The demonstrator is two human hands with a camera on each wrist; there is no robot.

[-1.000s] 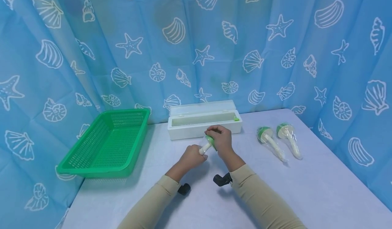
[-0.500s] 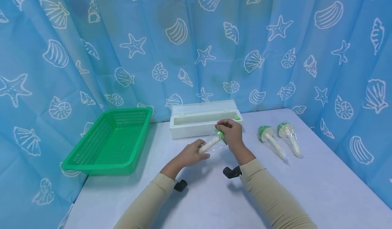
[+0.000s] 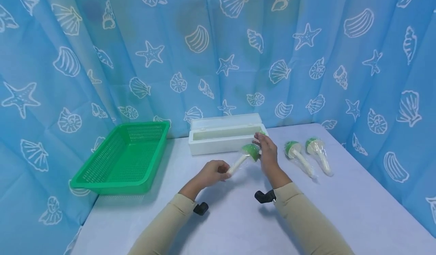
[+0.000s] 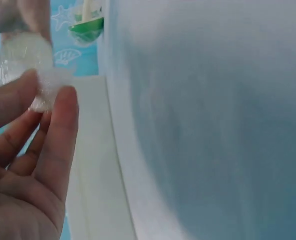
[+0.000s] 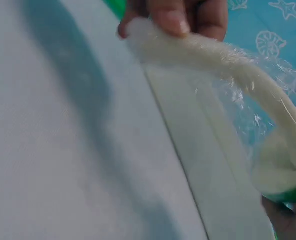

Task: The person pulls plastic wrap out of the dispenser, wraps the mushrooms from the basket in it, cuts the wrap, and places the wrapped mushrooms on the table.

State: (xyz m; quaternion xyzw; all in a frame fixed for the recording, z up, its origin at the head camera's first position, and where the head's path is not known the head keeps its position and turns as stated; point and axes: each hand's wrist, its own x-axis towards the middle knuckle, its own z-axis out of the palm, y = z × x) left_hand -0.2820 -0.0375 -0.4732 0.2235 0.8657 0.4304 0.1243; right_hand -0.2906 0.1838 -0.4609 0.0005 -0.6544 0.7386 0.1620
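My left hand [image 3: 212,173] pinches the stem end of a mushroom-shaped toy [image 3: 250,151] wrapped in clear plastic, with a green cap and a long pale stem. It is held above the table, cap towards the right. In the left wrist view, thumb and forefinger grip the wrapped stem end [image 4: 47,90]. From the right wrist view the stem [image 5: 207,54] looks curved. My right hand [image 3: 269,154] is beside the cap, fingers fairly straight; whether they touch the wrapping is hard to see. Behind stands a long white box [image 3: 218,146] with its lid raised and something green at its right end.
Two more plastic-wrapped mushroom toys, one nearer [image 3: 299,158] and one further right [image 3: 319,154], lie on the right of the white table [image 3: 231,224]. A green perforated basket [image 3: 144,186] stands at the left. A blue shell-print curtain [image 3: 218,39] hangs behind.
My right hand has let go of the green cap and drawn slightly right, uncovering it. The left hand has slid to the stem's end.
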